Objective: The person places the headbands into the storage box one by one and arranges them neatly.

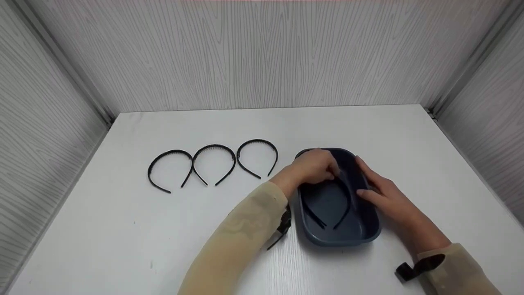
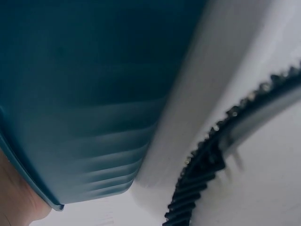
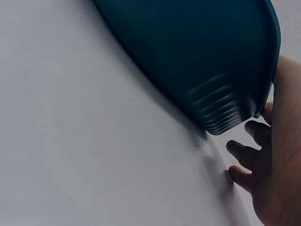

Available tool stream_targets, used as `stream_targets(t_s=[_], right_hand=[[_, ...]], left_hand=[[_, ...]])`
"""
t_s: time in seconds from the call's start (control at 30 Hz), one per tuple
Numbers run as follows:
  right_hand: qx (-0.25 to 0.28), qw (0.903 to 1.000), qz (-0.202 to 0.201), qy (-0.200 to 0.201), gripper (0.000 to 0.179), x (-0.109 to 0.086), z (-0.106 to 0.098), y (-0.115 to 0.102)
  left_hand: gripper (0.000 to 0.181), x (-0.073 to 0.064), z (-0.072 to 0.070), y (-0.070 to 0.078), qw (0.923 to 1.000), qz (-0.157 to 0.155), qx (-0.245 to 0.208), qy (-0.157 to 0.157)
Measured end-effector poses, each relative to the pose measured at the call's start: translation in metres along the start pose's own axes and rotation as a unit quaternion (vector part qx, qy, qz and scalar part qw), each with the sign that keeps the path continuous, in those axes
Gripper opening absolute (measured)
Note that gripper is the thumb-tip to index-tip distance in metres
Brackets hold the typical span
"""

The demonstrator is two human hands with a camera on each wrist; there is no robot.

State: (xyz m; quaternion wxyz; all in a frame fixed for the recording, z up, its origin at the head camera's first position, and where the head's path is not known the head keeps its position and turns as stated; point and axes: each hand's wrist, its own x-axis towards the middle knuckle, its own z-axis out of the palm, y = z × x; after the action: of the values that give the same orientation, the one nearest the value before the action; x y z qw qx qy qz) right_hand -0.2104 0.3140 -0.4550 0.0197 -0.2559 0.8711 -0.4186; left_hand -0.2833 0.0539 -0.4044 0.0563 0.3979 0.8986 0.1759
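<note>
In the head view, my left hand reaches over the near-left rim into a blue plastic basin, its fingers curled at the top of a black headband. That headband's two ends point toward me over the basin floor. My right hand grips the basin's right rim, thumb hooked over the edge. In the right wrist view, several fingers of that hand lie outside the basin wall. The left wrist view shows the basin's outer side and a toothed black headband beside it.
Three black toothed headbands lie in a row left of the basin: a left one, a middle one and a right one. A thin black piece shows below my left wrist. Wood-grain panels enclose the white table.
</note>
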Motion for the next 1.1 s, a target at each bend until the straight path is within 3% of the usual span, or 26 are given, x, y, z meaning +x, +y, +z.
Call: stream_targets(t_s=[0.3, 0.53, 0.73, 0.87, 1.1], right_hand=[[-0.003, 1.0, 0.0, -0.001, 0.078, 0.0, -0.001, 0.0], [0.005, 1.0, 0.007, -0.005, 0.077, 0.0, -0.001, 0.0], [-0.009, 0.9999, 0.002, 0.005, 0.078, 0.001, -0.001, 0.003], [-0.022, 0.9997, -0.004, 0.011, 0.078, 0.001, -0.002, 0.004], [-0.027, 0.9996, -0.002, 0.01, 0.077, 0.001, -0.002, 0.003]], left_hand=[[0.018, -0.003, -0.006, 0.004, 0.9995, 0.003, -0.027, 0.016], [0.019, -0.016, -0.026, 0.005, 0.9961, 0.028, -0.068, 0.049], [0.019, -0.042, -0.051, -0.003, 0.9881, 0.026, -0.123, 0.089], [0.019, -0.064, -0.065, -0.011, 0.9834, 0.006, -0.152, 0.1], [0.018, -0.101, -0.071, -0.029, 0.974, -0.029, -0.193, 0.115]])
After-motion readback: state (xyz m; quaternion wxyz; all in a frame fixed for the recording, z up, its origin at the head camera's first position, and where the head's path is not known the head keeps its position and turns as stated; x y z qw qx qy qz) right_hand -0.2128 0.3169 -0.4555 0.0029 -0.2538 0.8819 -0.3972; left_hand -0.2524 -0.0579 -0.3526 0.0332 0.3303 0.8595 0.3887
